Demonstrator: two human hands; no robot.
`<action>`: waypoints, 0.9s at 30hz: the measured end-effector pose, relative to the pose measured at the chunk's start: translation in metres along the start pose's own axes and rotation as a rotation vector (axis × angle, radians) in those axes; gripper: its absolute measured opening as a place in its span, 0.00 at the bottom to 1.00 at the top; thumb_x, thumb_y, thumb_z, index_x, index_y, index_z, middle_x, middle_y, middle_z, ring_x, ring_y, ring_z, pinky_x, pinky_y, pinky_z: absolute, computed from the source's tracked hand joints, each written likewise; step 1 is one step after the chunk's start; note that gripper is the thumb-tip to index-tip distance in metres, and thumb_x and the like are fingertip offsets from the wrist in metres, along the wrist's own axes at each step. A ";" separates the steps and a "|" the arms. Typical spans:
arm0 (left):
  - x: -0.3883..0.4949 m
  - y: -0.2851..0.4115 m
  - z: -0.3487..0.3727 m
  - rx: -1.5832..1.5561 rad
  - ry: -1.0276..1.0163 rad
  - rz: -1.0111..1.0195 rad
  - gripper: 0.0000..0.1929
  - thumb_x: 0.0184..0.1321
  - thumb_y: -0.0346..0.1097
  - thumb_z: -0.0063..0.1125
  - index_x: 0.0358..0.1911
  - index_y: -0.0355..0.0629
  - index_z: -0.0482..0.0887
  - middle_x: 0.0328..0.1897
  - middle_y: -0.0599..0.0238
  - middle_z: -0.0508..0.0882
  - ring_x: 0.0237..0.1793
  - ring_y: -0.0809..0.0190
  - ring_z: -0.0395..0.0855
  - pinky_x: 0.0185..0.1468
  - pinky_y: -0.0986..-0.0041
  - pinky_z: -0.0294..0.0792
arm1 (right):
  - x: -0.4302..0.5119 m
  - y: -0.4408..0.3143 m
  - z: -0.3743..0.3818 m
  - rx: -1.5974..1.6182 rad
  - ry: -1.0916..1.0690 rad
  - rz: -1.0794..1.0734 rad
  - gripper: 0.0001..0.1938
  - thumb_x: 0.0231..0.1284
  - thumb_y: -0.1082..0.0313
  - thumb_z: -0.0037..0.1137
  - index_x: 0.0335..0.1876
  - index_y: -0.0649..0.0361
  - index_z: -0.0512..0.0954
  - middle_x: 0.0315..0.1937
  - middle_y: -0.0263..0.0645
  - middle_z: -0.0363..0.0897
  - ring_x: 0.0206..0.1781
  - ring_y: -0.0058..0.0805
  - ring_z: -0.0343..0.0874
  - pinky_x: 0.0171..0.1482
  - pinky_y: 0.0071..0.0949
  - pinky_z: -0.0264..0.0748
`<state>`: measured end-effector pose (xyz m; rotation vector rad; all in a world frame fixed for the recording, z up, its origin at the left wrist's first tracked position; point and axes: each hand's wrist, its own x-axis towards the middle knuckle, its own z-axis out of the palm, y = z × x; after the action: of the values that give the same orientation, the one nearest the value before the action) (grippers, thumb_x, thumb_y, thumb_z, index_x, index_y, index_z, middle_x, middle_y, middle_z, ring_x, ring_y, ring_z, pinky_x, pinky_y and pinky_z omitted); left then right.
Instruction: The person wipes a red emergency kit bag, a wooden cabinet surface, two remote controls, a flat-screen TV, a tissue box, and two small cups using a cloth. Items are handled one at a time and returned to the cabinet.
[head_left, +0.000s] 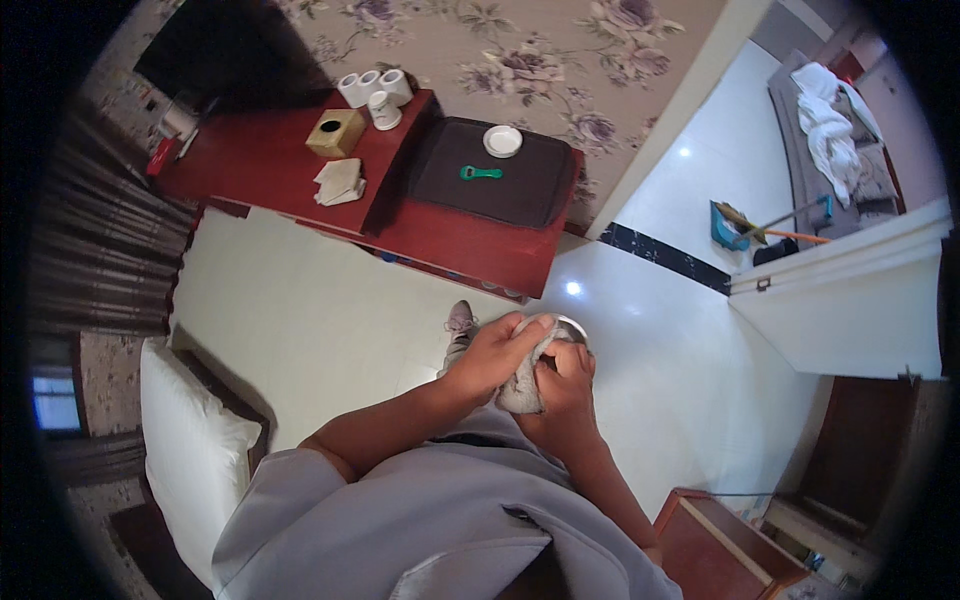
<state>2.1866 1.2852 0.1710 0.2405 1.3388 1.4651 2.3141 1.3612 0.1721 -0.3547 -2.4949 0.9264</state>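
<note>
Both of my hands are close together in front of my waist. My left hand (499, 358) grips a damp-looking greyish cloth (523, 390) against a round metal vessel (574, 327), whose shiny rim shows above the fingers. On the other side, my right hand (562, 382) has its fingers bent over the cloth at the vessel's opening. Most of the vessel is hidden by the hands and the cloth, so its kind cannot be told.
Ahead stands a red wooden desk (277, 176) with a tissue box (335, 133), a folded cloth (340, 182), paper cups and a dark tray (491, 202) bearing a white dish (502, 141) and a green object (481, 173). A dustpan (726, 229) lies beyond the doorway; a bed (195, 450) is at left.
</note>
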 end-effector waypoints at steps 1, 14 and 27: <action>0.000 0.003 -0.004 0.014 0.027 -0.004 0.16 0.74 0.47 0.55 0.42 0.39 0.80 0.38 0.70 0.82 0.39 0.74 0.78 0.43 0.78 0.73 | 0.004 0.000 0.000 0.024 -0.024 -0.019 0.17 0.36 0.67 0.70 0.35 0.63 0.78 0.48 0.44 0.72 0.51 0.48 0.71 0.53 0.46 0.64; 0.011 0.013 -0.048 0.459 0.293 0.233 0.20 0.67 0.50 0.65 0.43 0.36 0.82 0.34 0.63 0.85 0.37 0.71 0.80 0.42 0.73 0.74 | 0.056 -0.002 0.010 -0.256 -0.291 -0.085 0.15 0.39 0.63 0.68 0.34 0.59 0.80 0.37 0.39 0.76 0.44 0.38 0.76 0.44 0.39 0.67; 0.085 0.095 -0.189 0.269 0.121 0.062 0.21 0.70 0.53 0.59 0.47 0.38 0.83 0.41 0.62 0.87 0.44 0.65 0.84 0.49 0.68 0.76 | 0.171 -0.007 0.114 0.834 -0.364 0.607 0.26 0.49 0.71 0.71 0.56 0.64 0.76 0.49 0.41 0.84 0.52 0.34 0.83 0.54 0.32 0.77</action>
<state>1.9617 1.2622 0.1412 0.3752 1.6409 1.3660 2.1093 1.3589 0.1556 -0.7049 -2.0287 2.3178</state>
